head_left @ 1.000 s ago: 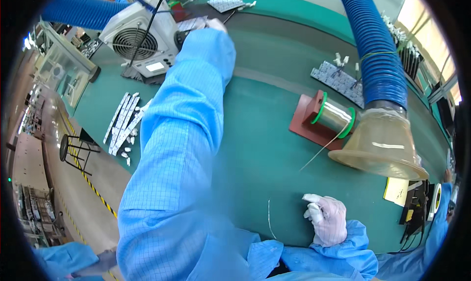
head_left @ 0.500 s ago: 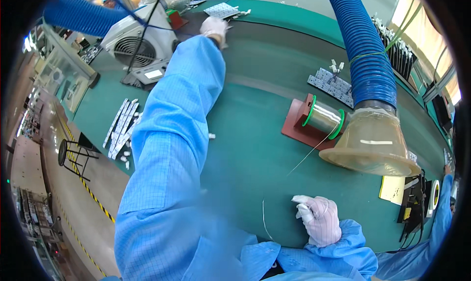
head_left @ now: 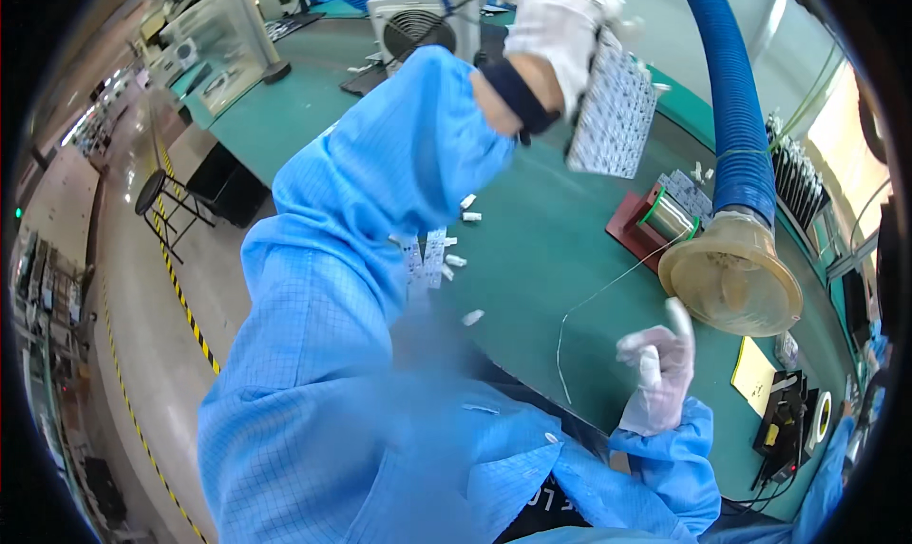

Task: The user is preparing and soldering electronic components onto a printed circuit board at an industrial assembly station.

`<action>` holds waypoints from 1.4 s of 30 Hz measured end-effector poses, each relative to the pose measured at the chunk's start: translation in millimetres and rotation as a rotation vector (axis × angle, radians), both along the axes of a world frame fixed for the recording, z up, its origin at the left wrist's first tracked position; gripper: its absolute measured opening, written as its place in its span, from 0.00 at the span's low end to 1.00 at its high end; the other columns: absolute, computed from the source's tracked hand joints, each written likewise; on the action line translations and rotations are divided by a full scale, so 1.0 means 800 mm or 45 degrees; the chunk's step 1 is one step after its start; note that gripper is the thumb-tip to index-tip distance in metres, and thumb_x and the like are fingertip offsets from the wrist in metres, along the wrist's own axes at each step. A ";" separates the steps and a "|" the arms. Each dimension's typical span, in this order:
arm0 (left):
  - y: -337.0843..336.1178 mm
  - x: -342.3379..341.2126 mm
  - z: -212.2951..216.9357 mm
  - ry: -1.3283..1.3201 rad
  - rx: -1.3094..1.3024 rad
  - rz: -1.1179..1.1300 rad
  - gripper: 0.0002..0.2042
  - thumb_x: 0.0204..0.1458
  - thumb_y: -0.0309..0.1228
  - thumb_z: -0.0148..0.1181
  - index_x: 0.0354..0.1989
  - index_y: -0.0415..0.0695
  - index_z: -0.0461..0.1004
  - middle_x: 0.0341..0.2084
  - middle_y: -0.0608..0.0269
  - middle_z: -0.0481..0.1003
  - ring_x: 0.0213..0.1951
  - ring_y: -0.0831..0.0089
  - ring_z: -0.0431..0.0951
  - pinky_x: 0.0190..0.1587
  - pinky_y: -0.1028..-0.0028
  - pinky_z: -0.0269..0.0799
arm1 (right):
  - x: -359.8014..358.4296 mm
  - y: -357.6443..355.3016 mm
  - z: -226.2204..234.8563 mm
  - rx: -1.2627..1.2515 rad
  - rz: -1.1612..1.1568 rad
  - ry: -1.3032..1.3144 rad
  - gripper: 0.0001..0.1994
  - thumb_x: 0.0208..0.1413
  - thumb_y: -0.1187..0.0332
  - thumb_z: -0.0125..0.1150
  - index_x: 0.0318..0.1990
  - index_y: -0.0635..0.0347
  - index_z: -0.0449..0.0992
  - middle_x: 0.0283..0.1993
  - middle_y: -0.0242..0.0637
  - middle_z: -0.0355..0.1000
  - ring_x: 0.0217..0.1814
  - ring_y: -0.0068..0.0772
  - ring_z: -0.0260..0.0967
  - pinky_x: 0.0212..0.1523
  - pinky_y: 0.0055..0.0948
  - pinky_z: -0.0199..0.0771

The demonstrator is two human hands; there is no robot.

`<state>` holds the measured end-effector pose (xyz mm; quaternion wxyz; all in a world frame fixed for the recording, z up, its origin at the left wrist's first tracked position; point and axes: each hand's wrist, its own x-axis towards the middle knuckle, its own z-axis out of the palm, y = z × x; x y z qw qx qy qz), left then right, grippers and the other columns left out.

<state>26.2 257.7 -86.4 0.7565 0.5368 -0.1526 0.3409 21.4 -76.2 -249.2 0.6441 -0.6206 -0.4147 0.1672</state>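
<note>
My left hand [head_left: 560, 36], in a white glove with a dark band round the wrist, is raised over the far part of the bench. It grips a panel of pale circuit boards [head_left: 613, 112] by its upper left edge, and the panel hangs tilted and blurred. Lower right, my gloved right hand [head_left: 660, 373] is empty, its index finger stretched out and its thumb apart. Beyond that hand, a spool of solder wire [head_left: 668, 216] with green rims sits on a red-brown stand [head_left: 624, 229]. A loose end of wire runs from it across the green bench toward me.
A yellowish extraction hood [head_left: 731, 268] on a blue hose hangs right of the spool. Narrow board strips [head_left: 434, 259] and small white connectors lie beside my left sleeve. A white fan unit [head_left: 423, 26] stands at the back. Yellow paper [head_left: 753, 373] and a black device [head_left: 784, 416] are at right.
My left hand has come back from the far side of the bench with the circuit board panel in its grip. My right index finger has straightened. The view has shifted.
</note>
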 end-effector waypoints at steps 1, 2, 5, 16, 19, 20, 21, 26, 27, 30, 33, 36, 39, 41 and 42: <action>-0.027 -0.025 0.005 0.055 0.075 0.206 0.05 0.55 0.30 0.58 0.31 0.44 0.70 0.24 0.67 0.72 0.28 0.79 0.73 0.32 0.78 0.69 | -0.010 0.009 0.017 0.000 0.030 -0.004 0.30 0.59 0.71 0.53 0.68 0.57 0.50 0.39 0.44 0.74 0.35 0.30 0.71 0.37 0.25 0.72; -0.053 -0.043 0.001 -0.105 0.072 0.298 0.05 0.49 0.28 0.61 0.29 0.41 0.72 0.24 0.62 0.75 0.28 0.74 0.76 0.33 0.75 0.73 | -0.023 0.024 0.037 0.192 0.159 -0.078 0.33 0.58 0.68 0.55 0.69 0.56 0.46 0.42 0.46 0.73 0.37 0.33 0.72 0.37 0.27 0.73; -0.102 -0.077 0.001 -0.159 0.252 0.299 0.08 0.50 0.27 0.61 0.33 0.35 0.71 0.28 0.57 0.78 0.32 0.68 0.81 0.35 0.74 0.76 | -0.069 0.066 0.076 0.321 0.356 -0.078 0.36 0.59 0.54 0.53 0.69 0.54 0.44 0.50 0.51 0.71 0.39 0.38 0.73 0.38 0.30 0.73; -0.044 -0.098 0.009 -0.147 0.043 -0.534 0.10 0.48 0.27 0.64 0.36 0.35 0.72 0.38 0.45 0.75 0.41 0.58 0.79 0.43 0.62 0.78 | -0.083 0.126 0.120 0.375 -0.153 0.809 0.35 0.61 0.44 0.46 0.67 0.59 0.53 0.66 0.50 0.57 0.67 0.44 0.56 0.64 0.41 0.56; -0.037 -0.195 0.041 -0.079 1.420 0.373 0.09 0.56 0.24 0.53 0.44 0.37 0.71 0.31 0.56 0.71 0.35 0.65 0.76 0.41 0.71 0.73 | -0.003 0.120 0.115 0.657 -0.233 0.724 0.20 0.60 0.64 0.56 0.56 0.63 0.68 0.54 0.44 0.69 0.57 0.39 0.67 0.60 0.38 0.67; -0.039 -0.225 0.034 -0.087 2.066 0.970 0.12 0.56 0.26 0.53 0.47 0.36 0.70 0.35 0.54 0.72 0.37 0.65 0.77 0.42 0.71 0.73 | 0.011 0.116 0.115 0.667 -0.179 0.637 0.17 0.60 0.68 0.56 0.54 0.64 0.70 0.53 0.45 0.70 0.56 0.38 0.68 0.60 0.37 0.68; -0.036 -0.238 0.026 -0.111 2.662 1.603 0.14 0.56 0.28 0.54 0.49 0.35 0.70 0.39 0.52 0.73 0.39 0.65 0.78 0.44 0.70 0.73 | 0.018 0.110 0.120 0.676 -0.143 0.537 0.14 0.59 0.72 0.56 0.52 0.65 0.72 0.53 0.45 0.70 0.56 0.38 0.68 0.59 0.37 0.69; -0.044 -0.272 -0.175 0.647 1.781 1.231 0.16 0.48 0.38 0.61 0.45 0.50 0.74 0.55 0.52 0.65 0.58 0.47 0.63 0.56 0.41 0.57 | -0.011 0.106 0.171 0.255 -0.316 -0.173 0.22 0.58 0.72 0.55 0.60 0.67 0.64 0.54 0.47 0.70 0.55 0.33 0.69 0.58 0.27 0.65; -0.055 -0.276 -0.204 0.928 1.932 1.256 0.16 0.47 0.40 0.60 0.44 0.51 0.75 0.58 0.52 0.61 0.61 0.45 0.58 0.57 0.38 0.52 | -0.008 0.103 0.179 0.257 -0.313 -0.170 0.22 0.58 0.72 0.55 0.60 0.67 0.64 0.54 0.47 0.70 0.55 0.33 0.69 0.58 0.27 0.65; -0.020 -0.258 -0.246 0.851 1.868 1.055 0.14 0.48 0.41 0.58 0.43 0.53 0.75 0.61 0.53 0.57 0.63 0.44 0.52 0.58 0.35 0.46 | 0.009 0.086 0.207 -0.096 -0.513 -0.915 0.28 0.54 0.66 0.56 0.63 0.62 0.61 0.43 0.45 0.75 0.48 0.27 0.71 0.51 0.23 0.69; 0.043 -0.271 -0.238 0.789 2.003 0.742 0.15 0.46 0.39 0.57 0.44 0.54 0.76 0.61 0.57 0.60 0.63 0.52 0.54 0.62 0.40 0.45 | -0.018 0.121 0.230 -0.276 -0.007 -0.392 0.35 0.52 0.63 0.61 0.66 0.62 0.55 0.35 0.39 0.74 0.37 0.23 0.71 0.42 0.21 0.69; 0.109 -0.288 -0.237 0.690 2.228 0.798 0.15 0.47 0.37 0.57 0.46 0.56 0.76 0.62 0.61 0.61 0.64 0.54 0.53 0.64 0.44 0.46 | -0.005 0.171 0.216 -0.505 0.410 -0.468 0.42 0.44 0.56 0.67 0.66 0.60 0.56 0.33 0.36 0.73 0.36 0.21 0.70 0.40 0.19 0.67; 0.150 -0.282 -0.217 0.683 2.328 0.733 0.19 0.47 0.39 0.60 0.50 0.59 0.74 0.63 0.60 0.59 0.67 0.48 0.48 0.67 0.50 0.46 | 0.003 0.218 0.182 -0.610 0.663 -0.435 0.40 0.44 0.55 0.65 0.66 0.57 0.58 0.34 0.36 0.74 0.39 0.24 0.71 0.45 0.21 0.67; 0.132 -0.273 -0.178 0.838 2.363 0.683 0.22 0.47 0.42 0.62 0.54 0.60 0.71 0.64 0.57 0.57 0.67 0.47 0.47 0.67 0.52 0.47 | 0.031 0.252 0.145 -0.604 0.403 -0.830 0.37 0.47 0.56 0.62 0.65 0.56 0.59 0.36 0.37 0.75 0.41 0.28 0.71 0.48 0.24 0.67; 0.136 -0.272 -0.166 0.784 2.244 0.625 0.25 0.47 0.44 0.63 0.56 0.60 0.69 0.63 0.53 0.57 0.67 0.44 0.47 0.67 0.51 0.46 | 0.039 0.266 0.137 -0.580 0.145 -1.225 0.34 0.51 0.56 0.60 0.65 0.54 0.59 0.38 0.38 0.75 0.43 0.31 0.71 0.51 0.26 0.67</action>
